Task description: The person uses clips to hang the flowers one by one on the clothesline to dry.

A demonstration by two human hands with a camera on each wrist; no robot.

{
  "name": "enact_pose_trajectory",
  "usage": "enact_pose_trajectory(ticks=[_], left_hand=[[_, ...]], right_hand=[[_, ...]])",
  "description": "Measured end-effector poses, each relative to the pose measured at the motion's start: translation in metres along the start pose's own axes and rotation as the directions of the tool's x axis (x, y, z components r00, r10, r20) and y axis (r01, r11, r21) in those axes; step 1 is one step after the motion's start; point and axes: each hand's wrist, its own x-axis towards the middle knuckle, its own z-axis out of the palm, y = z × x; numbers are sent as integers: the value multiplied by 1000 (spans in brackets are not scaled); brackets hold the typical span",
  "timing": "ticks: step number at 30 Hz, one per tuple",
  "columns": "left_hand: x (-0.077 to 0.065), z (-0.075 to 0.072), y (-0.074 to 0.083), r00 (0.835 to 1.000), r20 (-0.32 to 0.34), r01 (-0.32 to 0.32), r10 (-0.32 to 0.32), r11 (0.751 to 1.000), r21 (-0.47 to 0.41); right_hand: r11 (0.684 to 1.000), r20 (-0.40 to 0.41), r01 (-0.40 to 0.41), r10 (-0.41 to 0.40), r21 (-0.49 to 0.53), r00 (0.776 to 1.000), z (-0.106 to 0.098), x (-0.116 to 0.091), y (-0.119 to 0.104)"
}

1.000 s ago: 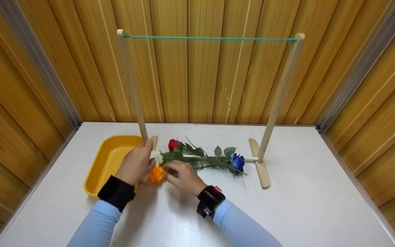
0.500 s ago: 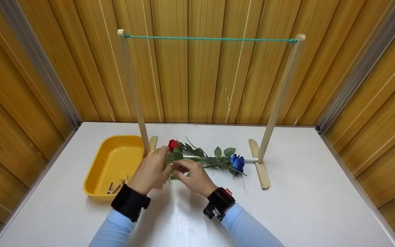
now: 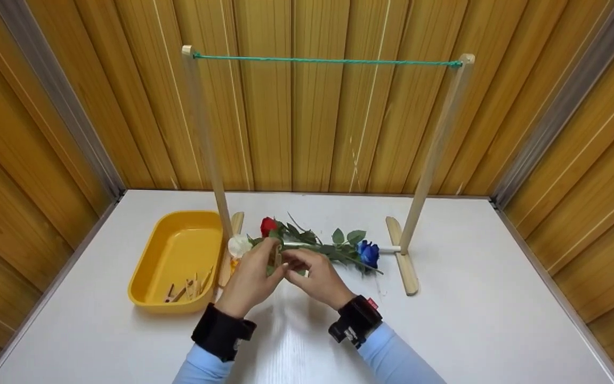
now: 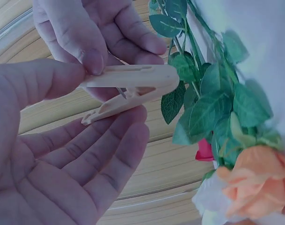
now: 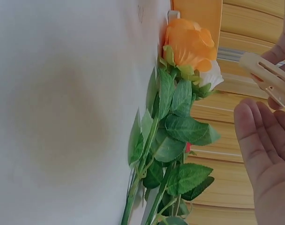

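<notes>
My left hand (image 3: 251,277) pinches a pale wooden clothespin (image 4: 133,82) in front of the flowers. Its thumb lies on the upper arm of the clothespin, and the fingers support the lower arm. My right hand (image 3: 317,277) meets it there, thumb tip on the handle end and a finger behind, the other fingers (image 5: 254,136) fairly straight. Beneath the hands lie artificial roses: an orange rose (image 5: 189,44), a white rose (image 3: 240,246), a red rose (image 3: 268,226) and a blue rose (image 3: 368,254), with leafy green stems. The left hand partly hides the orange one in the head view.
A yellow tray (image 3: 144,250) with several clothespins (image 3: 192,288) stands at the left. Behind the hands rises a wooden frame, its left post (image 3: 213,165) and right post (image 3: 435,160) joined by a green string (image 3: 328,60). Wood-patterned walls (image 3: 312,133) enclose the white table (image 3: 461,298).
My left hand has moved rightward from the left post and the orange rose, joining the right hand. The right hand has shifted slightly right. The white rose and the tray's clothespins have come into sight.
</notes>
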Motion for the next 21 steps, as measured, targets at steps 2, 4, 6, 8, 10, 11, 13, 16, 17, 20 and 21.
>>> enact_pose_trajectory(ticks=[2,4,6,8,10,11,13,16,17,20,21], left_hand=[[-2,4,0,1000,-5,3,-3,1000,-7],[-5,7,1,1000,-16,-1,1,1000,-16],[-7,11,1,999,-30,-18,18,1000,-16],[-9,15,1,999,-42,-26,26,1000,-17],[-10,18,1,998,-50,-36,35,999,-18],[-11,19,1,998,-54,-39,38,999,-17],[-12,22,1,998,-57,-40,38,999,-30],[-14,26,1,997,-62,-42,38,997,-66],[-14,27,1,997,-63,-43,38,996,-81],[-15,29,1,998,-65,-35,27,991,-129],[-16,30,1,998,-66,-28,19,990,-138]], right_hand=[[1000,-2,5,-5,3,1000,-2,-3,1],[1000,-3,0,0,13,1000,-3,-5,1],[1000,-3,-12,12,28,1000,-5,-8,1],[999,-2,-23,23,40,1000,-6,-11,1],[998,-2,-32,33,53,999,-7,-14,2],[998,-3,-34,34,58,999,-8,-16,2],[997,-9,-36,36,69,999,-8,-18,3],[995,-24,-42,44,86,999,-8,-22,4],[995,-30,-46,49,90,998,-8,-23,4],[994,-40,-54,58,99,998,-7,-27,5],[994,-41,-56,60,99,997,-6,-28,5]])
